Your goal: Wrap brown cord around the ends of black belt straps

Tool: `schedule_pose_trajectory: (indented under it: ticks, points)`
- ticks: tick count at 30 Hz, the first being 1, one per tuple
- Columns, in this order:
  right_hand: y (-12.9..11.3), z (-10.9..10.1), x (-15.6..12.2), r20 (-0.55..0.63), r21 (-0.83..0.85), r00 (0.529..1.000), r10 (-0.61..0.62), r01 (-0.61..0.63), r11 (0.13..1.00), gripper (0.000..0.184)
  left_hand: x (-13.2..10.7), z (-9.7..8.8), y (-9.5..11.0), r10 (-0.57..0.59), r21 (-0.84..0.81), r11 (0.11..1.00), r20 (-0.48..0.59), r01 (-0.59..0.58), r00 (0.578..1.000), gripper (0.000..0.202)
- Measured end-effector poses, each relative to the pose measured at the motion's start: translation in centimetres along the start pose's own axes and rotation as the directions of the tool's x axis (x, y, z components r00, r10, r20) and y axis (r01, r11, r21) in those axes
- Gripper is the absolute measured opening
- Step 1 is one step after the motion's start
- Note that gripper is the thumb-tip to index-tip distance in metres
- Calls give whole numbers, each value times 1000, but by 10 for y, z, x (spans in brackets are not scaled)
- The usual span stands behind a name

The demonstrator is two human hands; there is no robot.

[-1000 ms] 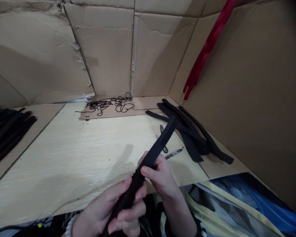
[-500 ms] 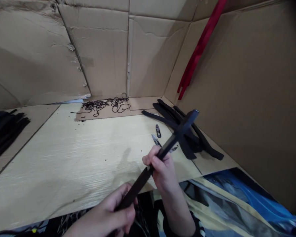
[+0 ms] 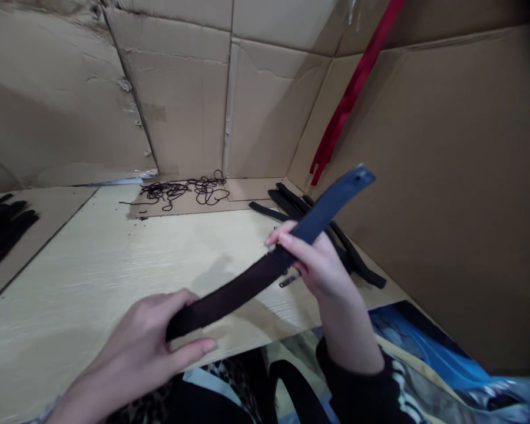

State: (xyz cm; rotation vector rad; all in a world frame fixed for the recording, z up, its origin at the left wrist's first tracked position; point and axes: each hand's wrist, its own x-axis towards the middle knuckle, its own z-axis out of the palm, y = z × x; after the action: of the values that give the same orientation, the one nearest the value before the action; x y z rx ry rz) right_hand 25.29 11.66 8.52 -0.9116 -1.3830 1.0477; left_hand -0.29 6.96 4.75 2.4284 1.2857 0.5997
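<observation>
A long black fabric strap (image 3: 234,291) stretches between my two hands, tilted up to the right. At its lower end my left hand (image 3: 154,330) is closed on it, thumb below and fingers behind. My right hand (image 3: 313,253) pinches it nearer the upper end, which sticks out beyond the fingers and shows a small dark spot at the tip. Under my right hand, thread snips (image 3: 289,280) lie on the table, mostly hidden. Behind that hand is a pile of similar black straps (image 3: 357,265).
Tangled black thread (image 3: 168,191) lies on cardboard at the table's back. A stack of black strips (image 3: 4,229) is at the left edge. Red straps (image 3: 348,94) hang against the right cardboard wall (image 3: 446,176). Blue plastic (image 3: 433,341) lies at the lower right, past the table edge.
My left hand has moved left and up, and my right hand up and right. The strap has turned its broad face towards me and lies flatter. The snips are now largely covered.
</observation>
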Motion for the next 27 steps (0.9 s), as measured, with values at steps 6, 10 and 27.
schedule_pose_trajectory:
  ticks: [6, 10, 27]
  points:
    - [-74, 16, 71, -242, -5, 926, -291, 299, 954, 23, 66, -58, 13, 138, 284, 958, -353, -35, 925, 17]
    - [-104, 37, 109, -295, 10, 830, -474, 499, 867, 29, 91, -90, 13, 176, 339, 938, -641, 69, 747, 31]
    - [-44, 118, 172, -257, 100, 867, -428, 464, 880, 23, 88, -153, -101, 237, 470, 869, -669, 155, 704, 21]
